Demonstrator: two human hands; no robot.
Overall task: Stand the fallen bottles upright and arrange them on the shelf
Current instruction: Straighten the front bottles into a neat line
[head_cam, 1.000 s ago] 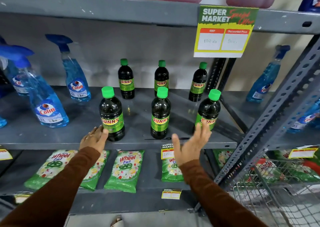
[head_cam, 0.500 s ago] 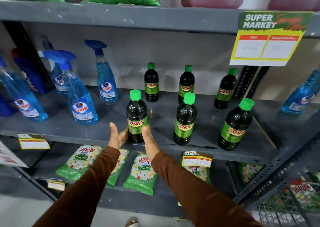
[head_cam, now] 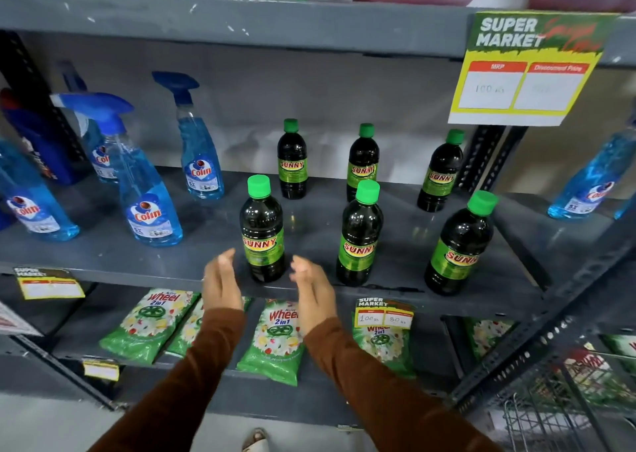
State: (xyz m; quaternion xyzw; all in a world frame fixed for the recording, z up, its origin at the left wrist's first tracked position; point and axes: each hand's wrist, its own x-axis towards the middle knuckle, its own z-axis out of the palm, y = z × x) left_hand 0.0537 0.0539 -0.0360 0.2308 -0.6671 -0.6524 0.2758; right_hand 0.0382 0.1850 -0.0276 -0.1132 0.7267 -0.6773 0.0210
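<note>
Several dark Sunny bottles with green caps stand upright on the grey shelf [head_cam: 192, 265] in two rows. The front row holds a left bottle [head_cam: 263, 229], a middle bottle [head_cam: 359, 234] and a right bottle [head_cam: 459, 245]. Behind them stand a back-left bottle [head_cam: 292, 160], a back-middle bottle [head_cam: 363, 157] and a back-right bottle [head_cam: 440, 172]. My left hand [head_cam: 220, 281] and my right hand [head_cam: 313, 291] hover open at the shelf's front edge, one on each side of the front left bottle's base, palms facing, a small gap from it. Both hands are slightly blurred.
Blue Colin spray bottles [head_cam: 148, 190] stand on the shelf's left part, another [head_cam: 592, 179] at far right. Green Wheel packets [head_cam: 275, 338] lie on the lower shelf. A price sign [head_cam: 526, 73] hangs from the upper shelf. A wire trolley [head_cam: 564, 407] is at bottom right.
My hands came from the front outer bottles to flank the front left bottle, then drew back slightly from its sides. The view shifted left and closer.
</note>
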